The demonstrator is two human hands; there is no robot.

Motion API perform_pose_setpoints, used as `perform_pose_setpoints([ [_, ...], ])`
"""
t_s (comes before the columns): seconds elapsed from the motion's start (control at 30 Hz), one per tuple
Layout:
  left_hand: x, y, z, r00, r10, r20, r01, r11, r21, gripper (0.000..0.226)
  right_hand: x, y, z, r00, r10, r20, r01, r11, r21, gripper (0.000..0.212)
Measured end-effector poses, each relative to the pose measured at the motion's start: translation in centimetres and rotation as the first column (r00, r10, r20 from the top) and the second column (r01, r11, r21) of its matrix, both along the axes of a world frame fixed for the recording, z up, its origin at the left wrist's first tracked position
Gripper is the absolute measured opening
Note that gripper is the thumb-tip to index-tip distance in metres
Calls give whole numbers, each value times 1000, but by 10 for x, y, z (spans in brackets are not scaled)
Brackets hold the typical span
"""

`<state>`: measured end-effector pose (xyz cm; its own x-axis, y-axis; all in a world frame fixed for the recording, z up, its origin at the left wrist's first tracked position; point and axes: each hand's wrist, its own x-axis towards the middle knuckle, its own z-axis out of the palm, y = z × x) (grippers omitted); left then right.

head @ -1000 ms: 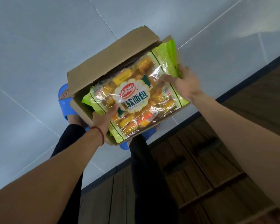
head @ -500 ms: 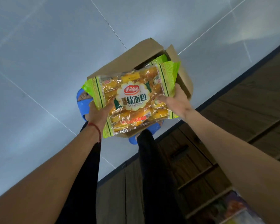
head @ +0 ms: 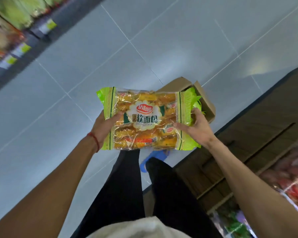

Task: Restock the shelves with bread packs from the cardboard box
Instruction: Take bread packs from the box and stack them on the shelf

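A green-edged clear bread pack [head: 144, 118] with yellow rolls and a red logo is held flat in front of me, above my legs. My left hand [head: 104, 128] grips its left end, thumb on top and fingers underneath. On the right end my right hand [head: 195, 127] holds it the same way, thumb lying across the top. Behind the pack the open cardboard box [head: 206, 100] stands on the floor, with green wrapping of another pack showing inside.
A wooden shelf unit [head: 248, 134] runs along the right, with red and green packaged goods [head: 289, 182] on its lower shelves. Another stocked shelf row [head: 10, 28] is blurred at the top left. Grey tiled floor [head: 76, 66] lies between them.
Both hands have lifted the bread pack out of the box and up toward me. The view has swung upward, so the box now sits lower behind the pack.
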<state>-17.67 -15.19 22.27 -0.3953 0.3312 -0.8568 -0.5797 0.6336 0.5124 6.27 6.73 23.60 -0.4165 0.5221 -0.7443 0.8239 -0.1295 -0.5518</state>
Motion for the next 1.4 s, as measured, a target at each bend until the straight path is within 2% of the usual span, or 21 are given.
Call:
perform_pose_setpoints([
  [0.13, -8, -26, 54, 998, 50, -49, -47, 997, 61, 43, -21, -21, 46, 989, -44, -141, 36, 998, -55, 96],
  [0.3, 1, -50, 117, 974, 126, -186, -106, 988, 111, 33, -35, -43, 94, 963, -48, -265, 27, 996, -84, 106],
  [0.37, 6, -60, 142, 956, 158, -249, -129, 983, 128, 38, -39, -54, 114, 930, -2, -366, -17, 999, -49, 119],
  [0.43, 6, -72, 162, 934, 198, -298, -157, 975, 156, 49, -41, -60, 125, 908, -8, -419, -15, 998, -53, 114],
  [0.5, 3, -81, 183, 913, 227, -339, -173, 968, 182, 72, -49, -64, 143, 889, -10, -457, -9, 999, -40, 104],
  [0.6, -1, -89, 215, 878, 253, -406, -166, 957, 238, 93, -61, -63, 153, 885, 1, -466, -5, 1000, -8, 112],
  [0.77, -19, -94, 264, 811, 326, -486, -192, 933, 304, 86, -96, -48, 162, 840, 27, -543, -37, 999, -9, 113],
  [0.87, -42, -93, 285, 783, 338, -522, -183, 927, 327, 109, -127, -41, 188, 814, 55, -579, -55, 998, 19, 111],
  [0.97, -72, -84, 302, 740, 383, -553, -213, 913, 347, 99, -163, -42, 232, 776, 57, -628, -30, 998, 54, 97],
  [1.13, -145, -70, 323, 672, 371, -641, -169, 919, 355, 113, -242, -30, 270, 712, 58, -700, -13, 997, 70, 92],
  [1.2, -178, -58, 338, 644, 388, -659, -166, 912, 375, 107, -278, -24, 284, 695, 72, -715, -11, 996, 90, 82],
  [1.3, -233, -42, 352, 631, 403, -663, -131, 898, 420, 99, -334, -15, 306, 682, 59, -729, 30, 994, 108, 80],
  [1.4, -291, -29, 364, 607, 394, -690, -96, 898, 429, 102, -387, -2, 321, 652, 86, -753, 49, 987, 155, 69],
])
